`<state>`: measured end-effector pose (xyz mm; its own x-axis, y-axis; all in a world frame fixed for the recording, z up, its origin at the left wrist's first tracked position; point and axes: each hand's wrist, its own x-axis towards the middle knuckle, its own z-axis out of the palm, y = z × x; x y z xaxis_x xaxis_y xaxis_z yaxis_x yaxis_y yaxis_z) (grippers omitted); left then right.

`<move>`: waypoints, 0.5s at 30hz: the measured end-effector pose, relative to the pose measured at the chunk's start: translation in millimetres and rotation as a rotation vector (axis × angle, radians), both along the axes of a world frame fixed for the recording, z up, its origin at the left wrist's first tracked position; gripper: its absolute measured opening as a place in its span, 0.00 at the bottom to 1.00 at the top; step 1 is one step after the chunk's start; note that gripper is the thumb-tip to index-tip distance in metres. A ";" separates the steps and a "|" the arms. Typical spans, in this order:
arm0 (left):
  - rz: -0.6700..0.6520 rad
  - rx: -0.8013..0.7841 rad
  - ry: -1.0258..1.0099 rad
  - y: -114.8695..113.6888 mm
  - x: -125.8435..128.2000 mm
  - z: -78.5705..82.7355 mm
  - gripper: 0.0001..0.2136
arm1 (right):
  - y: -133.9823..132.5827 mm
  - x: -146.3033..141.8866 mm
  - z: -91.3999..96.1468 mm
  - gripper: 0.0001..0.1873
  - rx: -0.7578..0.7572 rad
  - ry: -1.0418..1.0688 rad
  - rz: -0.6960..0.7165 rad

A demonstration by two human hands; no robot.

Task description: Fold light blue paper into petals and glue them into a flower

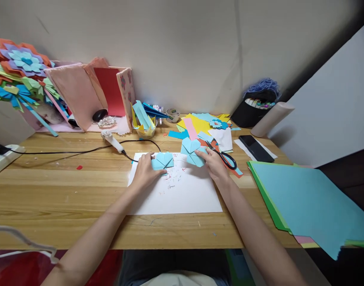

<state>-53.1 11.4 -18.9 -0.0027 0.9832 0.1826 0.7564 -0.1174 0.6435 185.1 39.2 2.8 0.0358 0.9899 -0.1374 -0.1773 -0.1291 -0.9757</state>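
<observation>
My left hand point(146, 170) rests on a white sheet point(182, 194) with its fingers closed on a small folded light-blue paper piece point(164, 160). A little to the right, my right hand point(213, 163) pinches a larger folded light-blue paper shape point(192, 151) at its lower corner. That shape lies partly on the white sheet's far right corner. The white sheet carries small coloured flecks point(172, 178) between my hands.
Black-handled scissors point(225, 157) lie just right of my right hand. Coloured paper scraps point(204, 125), a phone point(255, 147), a stack of large blue and green sheets point(307, 200), a glue gun point(112, 140) with cable and paper flowers point(19, 71) surround the wooden desk point(56, 190).
</observation>
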 end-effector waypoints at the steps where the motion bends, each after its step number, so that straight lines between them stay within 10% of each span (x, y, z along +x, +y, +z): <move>1: 0.006 -0.022 -0.048 -0.3 1.3 0.8 0.34 | -1.6 -2.7 0.1 0.19 -0.027 -0.010 0.015; 15: -0.140 -0.299 -0.852 -3.4 15.5 13.5 0.22 | -19.3 -35.2 -11.2 0.14 0.023 -0.064 0.161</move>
